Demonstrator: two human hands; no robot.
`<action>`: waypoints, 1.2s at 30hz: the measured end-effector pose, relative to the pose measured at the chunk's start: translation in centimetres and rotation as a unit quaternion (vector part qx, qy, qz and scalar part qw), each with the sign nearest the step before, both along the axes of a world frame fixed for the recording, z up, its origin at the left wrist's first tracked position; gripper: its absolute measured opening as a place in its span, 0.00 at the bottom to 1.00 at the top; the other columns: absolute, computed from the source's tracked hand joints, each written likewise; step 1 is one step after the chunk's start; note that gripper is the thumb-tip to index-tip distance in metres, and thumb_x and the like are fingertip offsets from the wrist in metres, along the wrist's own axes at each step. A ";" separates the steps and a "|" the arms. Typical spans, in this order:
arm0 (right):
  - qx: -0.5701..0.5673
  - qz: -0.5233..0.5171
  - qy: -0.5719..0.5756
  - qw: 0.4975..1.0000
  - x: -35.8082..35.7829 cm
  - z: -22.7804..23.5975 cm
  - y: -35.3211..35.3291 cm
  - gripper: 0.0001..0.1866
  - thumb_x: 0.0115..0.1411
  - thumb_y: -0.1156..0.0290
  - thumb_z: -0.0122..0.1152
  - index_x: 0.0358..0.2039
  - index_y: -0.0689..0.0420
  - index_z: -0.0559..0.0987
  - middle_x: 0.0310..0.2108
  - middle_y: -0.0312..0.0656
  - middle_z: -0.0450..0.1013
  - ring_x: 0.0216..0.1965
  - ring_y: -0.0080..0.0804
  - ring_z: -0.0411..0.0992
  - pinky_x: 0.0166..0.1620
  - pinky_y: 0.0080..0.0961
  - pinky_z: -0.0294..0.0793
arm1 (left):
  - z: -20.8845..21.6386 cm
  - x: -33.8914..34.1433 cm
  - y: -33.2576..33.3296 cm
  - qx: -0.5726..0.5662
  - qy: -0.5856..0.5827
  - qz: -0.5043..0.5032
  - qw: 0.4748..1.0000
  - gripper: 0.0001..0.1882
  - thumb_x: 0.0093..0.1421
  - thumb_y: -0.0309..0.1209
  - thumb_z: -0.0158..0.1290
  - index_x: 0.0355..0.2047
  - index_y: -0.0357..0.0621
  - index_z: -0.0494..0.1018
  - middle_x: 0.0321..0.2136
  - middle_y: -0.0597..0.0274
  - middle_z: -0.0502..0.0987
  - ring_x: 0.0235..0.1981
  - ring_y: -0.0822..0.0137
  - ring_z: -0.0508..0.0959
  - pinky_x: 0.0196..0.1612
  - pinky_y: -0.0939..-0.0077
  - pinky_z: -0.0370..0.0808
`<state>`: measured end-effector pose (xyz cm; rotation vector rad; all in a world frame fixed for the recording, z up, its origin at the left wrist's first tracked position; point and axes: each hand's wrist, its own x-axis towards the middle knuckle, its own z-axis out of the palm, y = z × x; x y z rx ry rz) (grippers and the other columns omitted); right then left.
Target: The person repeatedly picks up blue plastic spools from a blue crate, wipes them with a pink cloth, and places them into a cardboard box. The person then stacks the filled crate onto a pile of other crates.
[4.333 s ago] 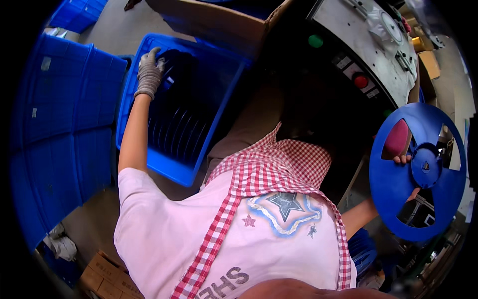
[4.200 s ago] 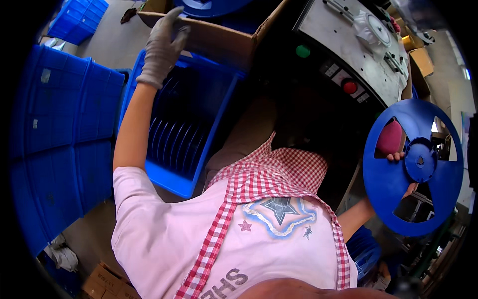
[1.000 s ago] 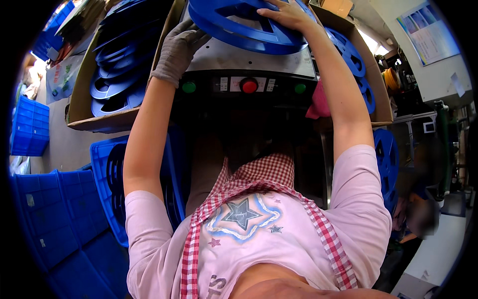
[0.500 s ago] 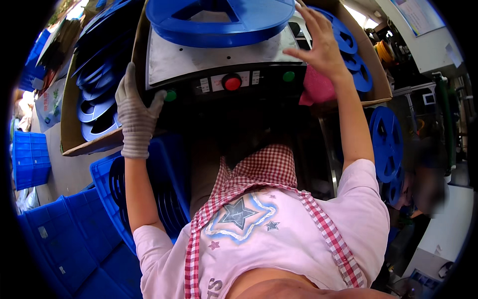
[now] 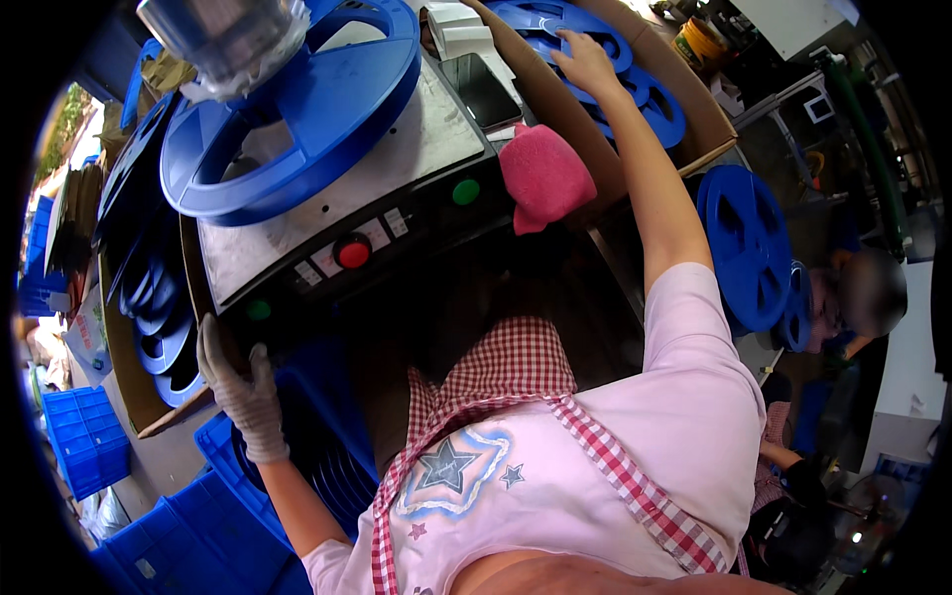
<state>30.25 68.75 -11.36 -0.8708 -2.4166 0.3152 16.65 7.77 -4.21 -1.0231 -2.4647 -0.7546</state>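
My left hand (image 5: 243, 397), in a pale knit glove, is at the machine's front left corner, fingers and thumb apart and nothing in it. Just beyond its thumb is a green button (image 5: 258, 309) on the black front panel. A large blue plastic reel (image 5: 367, 109) lies on the machine's metal top (image 5: 397, 149), with a metal cylinder (image 5: 228, 35) standing over its middle. My bare right hand (image 5: 587, 65) reaches over the blue reels (image 5: 545, 22) in the cardboard box at the right. Its fingers are extended at a reel; whether they touch it I cannot tell.
A red button (image 5: 352, 252) and another green button (image 5: 465, 191) sit on the panel. Beside it are a pink cloth (image 5: 543, 177) and a phone (image 5: 481, 89). More reels fill a left cardboard box (image 5: 149, 416). Blue crates (image 5: 198, 535) stand lower left; a person (image 5: 793, 446) is at the right.
My view has turned toward the right. My right hand has moved from beside the machine's reel to the box of reels. My left hand's thumb has come away from the green button.
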 end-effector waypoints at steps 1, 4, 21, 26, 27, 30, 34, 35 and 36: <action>0.022 -0.017 -0.077 0.997 -0.2 -2.4 2.7 0.28 0.55 0.58 0.60 0.55 0.55 0.70 0.58 0.48 0.64 0.59 0.51 0.61 0.58 0.43 0.65 | -0.1 0.6 0.1 0.029 -0.038 0.001 0.999 0.32 0.55 0.23 0.53 0.61 0.45 0.60 0.59 0.49 0.62 0.60 0.49 0.63 0.63 0.60 0.60; 0.013 -0.023 -0.226 0.974 -1.1 -4.5 4.3 0.33 0.56 0.54 0.58 0.60 0.49 0.64 0.61 0.41 0.62 0.62 0.51 0.56 0.59 0.52 0.62 | 0.1 2.0 -0.5 -0.008 -0.026 0.008 1.000 0.31 0.55 0.21 0.52 0.60 0.45 0.62 0.58 0.50 0.64 0.60 0.50 0.64 0.63 0.62 0.61; -0.020 0.047 -0.236 0.971 12.6 -1.2 4.9 0.29 0.56 0.68 0.56 0.59 0.46 0.67 0.56 0.47 0.66 0.56 0.49 0.64 0.57 0.39 0.66 | 2.0 6.2 4.7 0.028 -0.098 -0.087 0.991 0.21 0.60 0.22 0.50 0.55 0.48 0.69 0.57 0.53 0.65 0.53 0.58 0.72 0.51 0.71 0.77; -0.027 -0.092 -0.365 0.926 15.2 -3.1 9.2 0.41 0.50 0.70 0.58 0.66 0.46 0.57 0.66 0.41 0.53 0.67 0.44 0.49 0.64 0.45 0.56 | 3.1 6.1 3.0 0.025 -0.093 -0.075 0.993 0.23 0.59 0.18 0.48 0.55 0.44 0.69 0.56 0.54 0.67 0.58 0.58 0.68 0.60 0.67 0.66; -0.038 -0.087 -0.364 0.927 14.6 -3.0 9.0 0.43 0.48 0.70 0.60 0.66 0.46 0.56 0.67 0.41 0.52 0.67 0.45 0.48 0.65 0.45 0.56 | 3.3 6.1 2.5 0.018 -0.085 -0.068 0.994 0.23 0.59 0.18 0.48 0.55 0.44 0.69 0.56 0.54 0.68 0.58 0.58 0.68 0.60 0.68 0.66; -0.115 -0.130 -0.393 0.903 12.6 -2.8 9.1 0.46 0.46 0.66 0.63 0.67 0.43 0.55 0.67 0.39 0.51 0.67 0.48 0.48 0.65 0.47 0.54 | 4.9 6.1 1.7 -0.037 -0.003 -0.051 0.998 0.22 0.56 0.21 0.51 0.53 0.46 0.71 0.53 0.53 0.70 0.56 0.53 0.69 0.59 0.65 0.68; -0.060 -0.141 -0.453 0.878 12.6 -2.4 8.5 0.46 0.46 0.65 0.65 0.66 0.36 0.56 0.63 0.39 0.59 0.65 0.47 0.52 0.63 0.48 0.57 | 6.9 4.4 2.1 -0.041 0.018 -0.061 0.997 0.23 0.57 0.20 0.50 0.54 0.44 0.69 0.54 0.53 0.70 0.58 0.54 0.68 0.60 0.64 0.66; -0.054 -0.135 -0.438 0.887 12.9 -1.9 8.4 0.45 0.45 0.64 0.65 0.65 0.36 0.58 0.61 0.41 0.61 0.64 0.48 0.54 0.62 0.47 0.58 | 7.8 4.0 3.0 -0.045 0.039 -0.068 0.996 0.23 0.57 0.21 0.51 0.55 0.44 0.68 0.54 0.53 0.70 0.58 0.53 0.68 0.61 0.64 0.65; -0.046 -0.131 -0.423 0.896 13.3 -1.0 8.3 0.45 0.44 0.63 0.65 0.65 0.36 0.59 0.59 0.43 0.63 0.63 0.49 0.55 0.62 0.46 0.60 | 8.5 3.8 4.0 -0.042 0.042 -0.076 0.995 0.24 0.56 0.22 0.52 0.55 0.43 0.68 0.55 0.51 0.69 0.58 0.52 0.68 0.61 0.64 0.64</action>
